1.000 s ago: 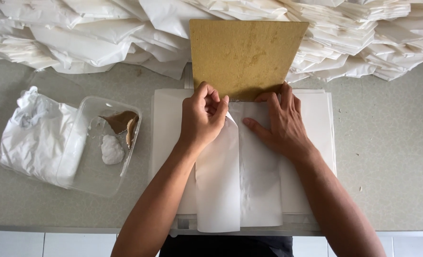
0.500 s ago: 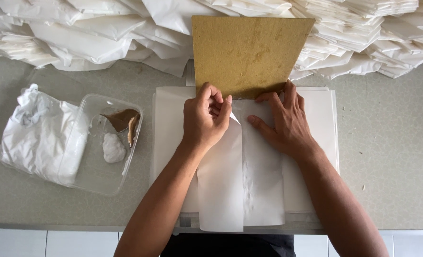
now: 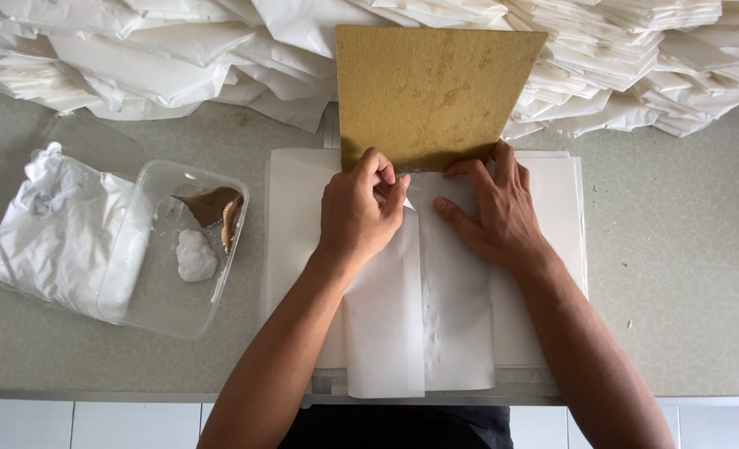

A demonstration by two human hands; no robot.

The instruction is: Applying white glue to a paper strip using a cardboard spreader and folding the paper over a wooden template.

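One brown board (image 3: 436, 91) at the top edge of the white paper stack (image 3: 303, 208). Left hand (image 3: 357, 212) curled, pinching the folded sheet (image 3: 419, 333); right hand (image 3: 494, 212) flat, fingers spread on it. One plastic tub (image 3: 161, 308) left of the stack.

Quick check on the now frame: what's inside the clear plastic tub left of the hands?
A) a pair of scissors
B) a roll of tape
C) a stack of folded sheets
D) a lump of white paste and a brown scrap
D. The clear plastic tub holds a lump of white paste and a brown scrap near its far wall; no tool, tape or sheets lie in it.
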